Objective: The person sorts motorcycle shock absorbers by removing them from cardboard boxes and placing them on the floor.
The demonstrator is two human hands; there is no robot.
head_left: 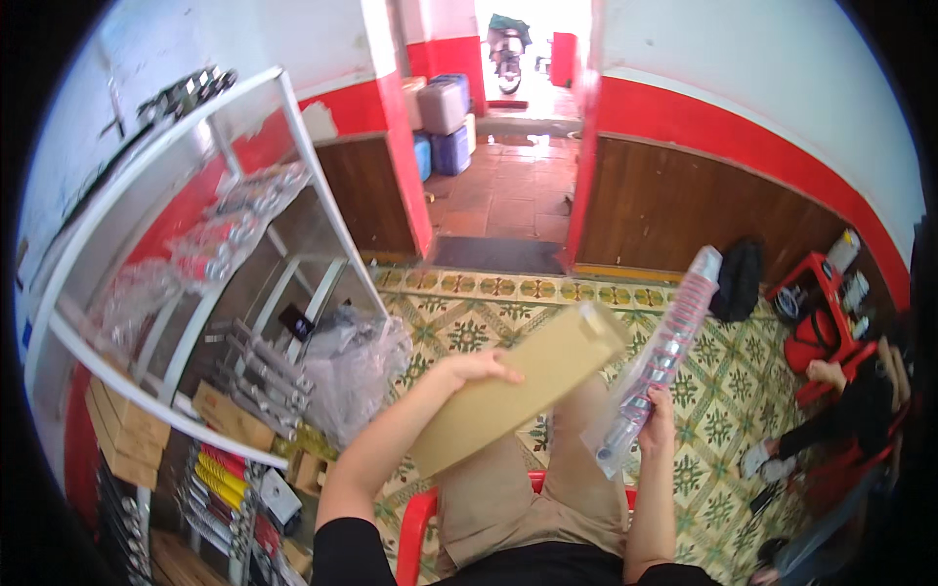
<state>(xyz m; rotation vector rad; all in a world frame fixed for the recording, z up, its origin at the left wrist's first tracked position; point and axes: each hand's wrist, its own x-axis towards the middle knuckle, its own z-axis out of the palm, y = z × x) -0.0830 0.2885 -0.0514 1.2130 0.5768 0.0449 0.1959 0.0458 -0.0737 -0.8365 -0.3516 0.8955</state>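
Note:
A long cardboard box (527, 384) lies slanted across my thighs, its far end blurred. My left hand (487, 370) rests over its upper side near the middle, gripping it by the edge. In my right hand (657, 417) is a coil-spring shock absorber (665, 348) in clear plastic wrap, held upright at a tilt to the right of the box. The spring shows red and silver through the wrap, and the plastic hangs loose at the lower end. Box and shock absorber are apart.
A metal shelf rack (322, 183) with bagged parts stands left; below are colored shock absorbers (220, 480) and cardboard boxes (132, 432). A crumpled plastic bag (359, 373) hangs beside it. At the right are a red stool (821, 293), a black bag (739, 282) and a seated person (843, 410). A doorway lies ahead.

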